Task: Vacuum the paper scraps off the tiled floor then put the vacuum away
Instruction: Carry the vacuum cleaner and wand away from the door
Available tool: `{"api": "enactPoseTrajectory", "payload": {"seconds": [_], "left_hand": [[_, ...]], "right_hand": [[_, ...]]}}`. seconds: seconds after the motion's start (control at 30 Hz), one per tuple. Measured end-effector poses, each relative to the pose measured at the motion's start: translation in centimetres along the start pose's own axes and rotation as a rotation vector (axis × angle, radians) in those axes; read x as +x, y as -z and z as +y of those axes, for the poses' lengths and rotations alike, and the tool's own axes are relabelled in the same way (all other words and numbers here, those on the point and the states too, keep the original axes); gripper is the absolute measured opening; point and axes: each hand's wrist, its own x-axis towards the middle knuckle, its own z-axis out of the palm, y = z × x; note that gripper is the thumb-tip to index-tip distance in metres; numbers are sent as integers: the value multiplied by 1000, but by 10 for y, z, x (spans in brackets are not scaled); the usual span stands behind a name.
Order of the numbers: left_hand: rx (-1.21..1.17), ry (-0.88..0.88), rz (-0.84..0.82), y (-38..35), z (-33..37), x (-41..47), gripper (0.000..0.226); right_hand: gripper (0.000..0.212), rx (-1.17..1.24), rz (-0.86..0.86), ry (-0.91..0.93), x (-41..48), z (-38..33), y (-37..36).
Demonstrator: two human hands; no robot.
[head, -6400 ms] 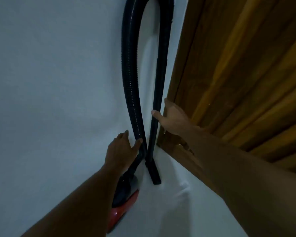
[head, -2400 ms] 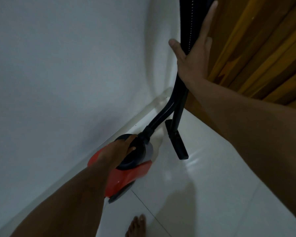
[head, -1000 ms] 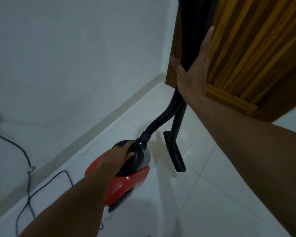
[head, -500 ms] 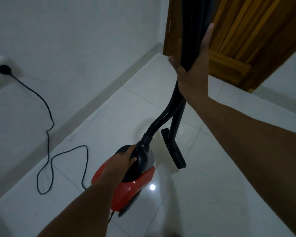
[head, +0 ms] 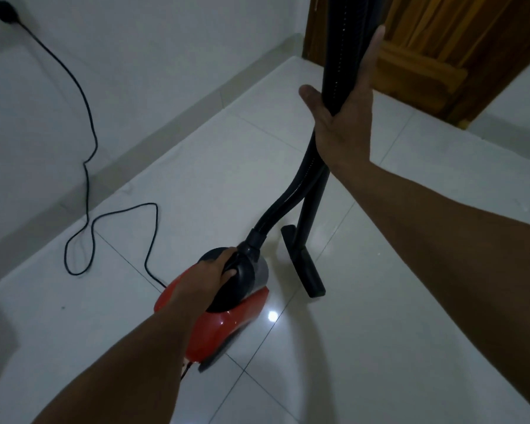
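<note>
Left grip (head: 214, 275) clenches the handle (head: 242, 275) atop the red vacuum (head: 227, 325), probably light and rigid, down at the floor (head: 410, 301). Right grip (head: 343, 117), fingers (head: 369, 62) straight, steadies floppy hose (head: 285, 203) and stiff wand (head: 314, 200) above.

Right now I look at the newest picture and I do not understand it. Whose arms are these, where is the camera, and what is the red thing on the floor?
No robot here: a person wears a camera on the head, so you look down along their own two arms. The left hand grips the top of the red vacuum, low by the white floor. The right hand steadies the black hose, fingers straight, thumb spread. The nozzle stands beside the vacuum. A cord runs over the floor up to a plug in the wall. A wooden door is behind. No paper scraps show.
</note>
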Motion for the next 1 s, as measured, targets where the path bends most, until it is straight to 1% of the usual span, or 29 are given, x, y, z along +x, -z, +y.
{"api": "enactPoseTrajectory", "payload": {"seconds": [0.1, 0.23, 0.33, 0.47, 0.57, 0.67, 0.83, 1.0], "left_hand": [[-17, -16, 11, -22, -1, -5, 51], [0, -31, 37, -49, -5, -8, 51], [19, -64, 56, -63, -7, -7, 50], [89, -82, 128, -69, -8, 2, 48], [108, -93, 160, -72, -12, 3, 47], [123, -126, 193, -77, -13, 3, 46], [133, -131, 321, -78, -14, 13, 41], [118, -136, 406, -82, -12, 25, 45]], "right_hand": [[107, 0, 14, 18, -24, 8, 8], [104, 29, 22, 99, -49, 10, 13], [106, -5, 22, 106, -60, 18, 14], [112, -1, 30, 40, -74, 25, 12], [115, -18, 43, 30, -75, 25, 16], [113, -17, 67, -9, -75, 27, 18], [107, -38, 74, 8, -85, 22, 14], [108, -52, 76, -35, -93, 14, 4]]}}
